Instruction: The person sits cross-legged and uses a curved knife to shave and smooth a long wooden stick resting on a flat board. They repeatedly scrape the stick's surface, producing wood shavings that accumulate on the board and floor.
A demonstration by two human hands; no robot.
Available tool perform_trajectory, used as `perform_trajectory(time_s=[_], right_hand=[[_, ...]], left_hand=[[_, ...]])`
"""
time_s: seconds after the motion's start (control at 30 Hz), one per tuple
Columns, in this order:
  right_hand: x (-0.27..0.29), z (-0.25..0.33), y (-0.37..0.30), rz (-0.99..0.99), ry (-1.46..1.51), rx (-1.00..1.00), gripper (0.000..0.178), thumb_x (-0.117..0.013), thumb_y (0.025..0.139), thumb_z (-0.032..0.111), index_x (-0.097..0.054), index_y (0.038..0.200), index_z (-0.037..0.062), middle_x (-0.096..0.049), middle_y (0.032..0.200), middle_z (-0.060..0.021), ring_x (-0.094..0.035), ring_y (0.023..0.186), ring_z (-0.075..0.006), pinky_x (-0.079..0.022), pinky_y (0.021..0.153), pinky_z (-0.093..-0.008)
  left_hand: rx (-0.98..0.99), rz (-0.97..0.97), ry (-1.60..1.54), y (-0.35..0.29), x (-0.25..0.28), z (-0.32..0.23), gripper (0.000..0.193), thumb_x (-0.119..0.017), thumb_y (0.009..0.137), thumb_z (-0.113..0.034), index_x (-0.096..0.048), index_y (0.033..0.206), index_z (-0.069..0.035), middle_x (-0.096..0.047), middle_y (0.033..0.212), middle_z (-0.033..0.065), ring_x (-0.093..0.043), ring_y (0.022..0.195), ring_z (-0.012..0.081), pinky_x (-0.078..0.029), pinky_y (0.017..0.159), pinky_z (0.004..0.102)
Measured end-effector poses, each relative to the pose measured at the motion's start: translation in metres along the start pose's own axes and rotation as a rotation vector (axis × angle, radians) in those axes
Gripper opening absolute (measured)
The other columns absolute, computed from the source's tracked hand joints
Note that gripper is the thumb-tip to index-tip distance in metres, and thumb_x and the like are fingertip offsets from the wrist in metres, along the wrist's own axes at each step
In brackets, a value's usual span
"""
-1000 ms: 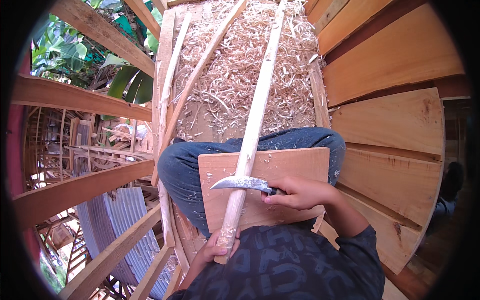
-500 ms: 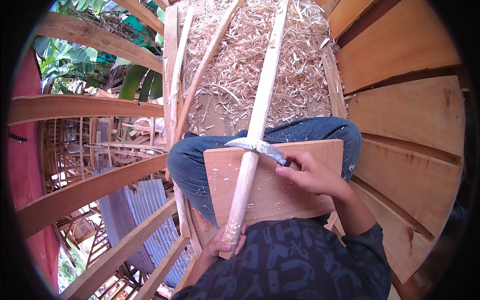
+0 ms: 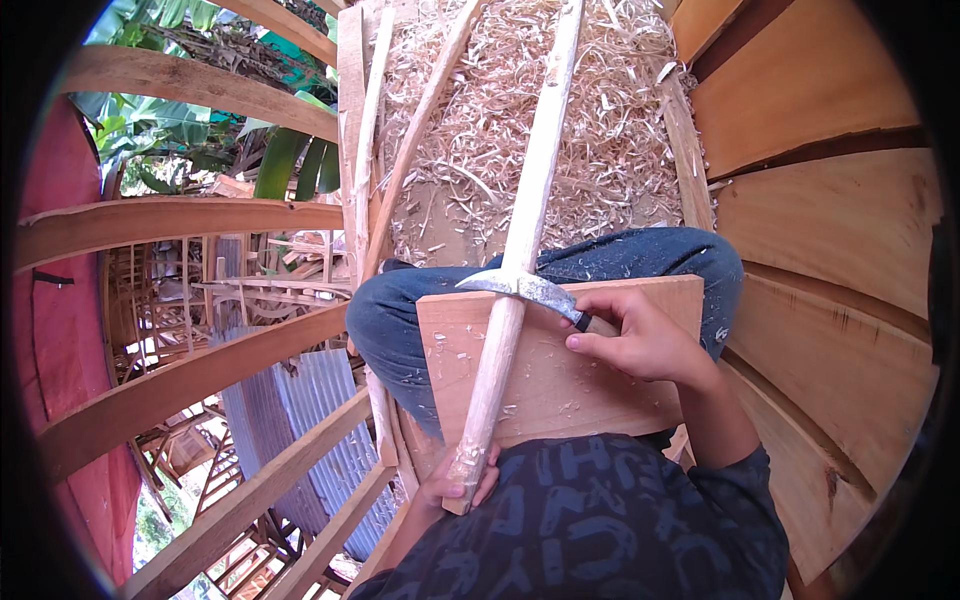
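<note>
A long, pale, peeled wooden pole [image 3: 533, 205] slants across my lap, its near end against my shirt. My left hand [image 3: 458, 478] is wrapped round that near end. In my right hand [image 3: 640, 338] is the handle of a knife with a curved grey metal blade [image 3: 538, 290]; a dark band shows between blade and handle. The blade lies across the pole, touching it at about knee level. Beneath both, a flat wooden board [image 3: 590, 385] rests over my crossed legs, with a few shavings on it.
Curled wood shavings [image 3: 615, 130] cover the floor ahead. Two thin wooden strips [image 3: 425, 130] lie to the left of the pole. Open wooden rails [image 3: 180, 215] run along the left side, with corrugated metal sheets [image 3: 315, 405] below. Wide planks [image 3: 830, 215] form the right side.
The whole scene has shifted slightly to the right in view. Both hands keep their grips, and the knife blade still crosses the pole at nearly the same spot.
</note>
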State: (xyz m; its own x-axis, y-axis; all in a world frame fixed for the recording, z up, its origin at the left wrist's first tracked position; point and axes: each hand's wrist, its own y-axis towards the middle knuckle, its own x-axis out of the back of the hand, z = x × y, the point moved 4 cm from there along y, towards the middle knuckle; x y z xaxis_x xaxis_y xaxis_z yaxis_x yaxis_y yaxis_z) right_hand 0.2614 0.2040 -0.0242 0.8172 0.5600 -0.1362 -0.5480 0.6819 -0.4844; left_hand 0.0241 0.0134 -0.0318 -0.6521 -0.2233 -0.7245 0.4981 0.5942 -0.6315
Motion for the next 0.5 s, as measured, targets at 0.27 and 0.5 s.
perform_trajectory(time_s=[0.27, 0.5], right_hand=[[-0.025, -0.023, -0.015, 0.444, 0.051, 0.068, 0.047, -0.063, 0.088, 0.016, -0.047, 0.129, -0.001, -0.059, 0.08, -0.0037, -0.053, 0.064, -0.0084, -0.044, 0.057, -0.0244], [-0.005, -0.009, -0.007, 0.065, 0.436, -0.157, 0.038, -0.06, 0.089, 0.009, -0.049, 0.124, 0.0023, -0.05, 0.06, 0.0033, -0.043, 0.045, -0.0014, -0.033, 0.037, -0.0189]], left_hand=[[-0.028, -0.045, -0.024, 0.004, -0.012, -0.007, 0.068, -0.074, 0.058, -0.027, -0.039, 0.104, 0.008, -0.044, 0.085, 0.0109, -0.049, 0.054, 0.0139, -0.042, 0.042, 0.0216], [-0.007, -0.021, -0.06, 0.0, -0.005, 0.0, 0.068, -0.074, 0.057, -0.027, -0.038, 0.104, 0.008, -0.044, 0.087, 0.0112, -0.049, 0.054, 0.0141, -0.042, 0.041, 0.0227]])
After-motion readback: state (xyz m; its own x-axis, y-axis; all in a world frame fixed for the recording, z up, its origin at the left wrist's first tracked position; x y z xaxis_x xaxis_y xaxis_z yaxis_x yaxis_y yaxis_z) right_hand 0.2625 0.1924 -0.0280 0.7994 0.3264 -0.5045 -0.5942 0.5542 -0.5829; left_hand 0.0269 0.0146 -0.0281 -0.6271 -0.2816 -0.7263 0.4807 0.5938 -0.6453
